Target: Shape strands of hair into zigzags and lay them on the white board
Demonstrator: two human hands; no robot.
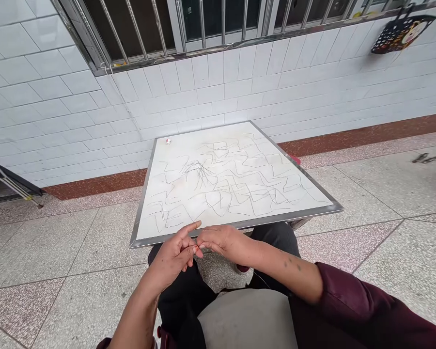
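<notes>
Both my hands meet over my lap, just in front of the near edge of a white board with a metal rim (247, 222). My left hand (175, 253) is pinched at thumb and finger, with the index finger stretched out. Right against it, my right hand (223, 241) is closed with its fingertips together. A tiny orange spot shows between the fingertips; what they hold is too small to make out. On the board lie many thin dark bent strands (250, 196), some gathered in a loose cluster (199, 168).
A small red-and-white object (168, 141) sits at the board's far left corner. Behind stands a white tiled wall (203, 104) with a barred window (223, 24). A dark patterned bag (401, 35) hangs at the right. A crutch-like pole (18, 189) leans at the left.
</notes>
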